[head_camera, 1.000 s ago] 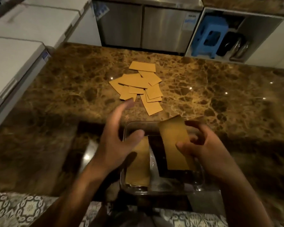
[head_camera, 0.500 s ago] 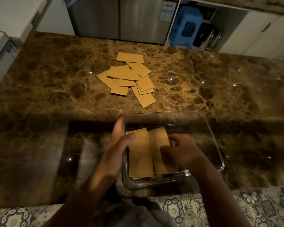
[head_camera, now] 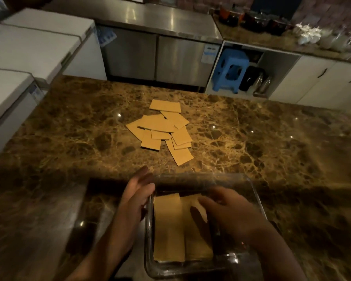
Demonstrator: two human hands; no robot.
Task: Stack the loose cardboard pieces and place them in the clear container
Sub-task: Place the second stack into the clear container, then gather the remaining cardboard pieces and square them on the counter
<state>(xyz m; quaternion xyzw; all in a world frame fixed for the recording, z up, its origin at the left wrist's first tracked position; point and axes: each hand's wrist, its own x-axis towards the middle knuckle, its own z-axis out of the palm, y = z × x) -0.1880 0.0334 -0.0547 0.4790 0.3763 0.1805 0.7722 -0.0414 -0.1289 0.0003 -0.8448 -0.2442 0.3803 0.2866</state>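
A clear container [head_camera: 257, 201] sits at the near edge of the marble counter. Two brown cardboard pieces lie side by side in it, a left piece [head_camera: 168, 228] and a right piece [head_camera: 197, 248]. My right hand [head_camera: 229, 211] hovers over the right piece with relaxed fingers and holds nothing. My left hand [head_camera: 134, 197] rests against the container's left wall, fingers straight. Several loose cardboard pieces [head_camera: 162, 128] lie scattered in a pile farther back on the counter.
The brown marble counter [head_camera: 251, 142] stretches wide on both sides of the pile. White chest units [head_camera: 28, 49] stand at the left. Steel cabinets [head_camera: 156, 55] and a blue stool [head_camera: 230, 69] are behind the counter.
My right hand has set its cardboard piece down in the container beside the first and let go, lifting slightly. My left hand moved onto the container's left wall. The camera tilted up.
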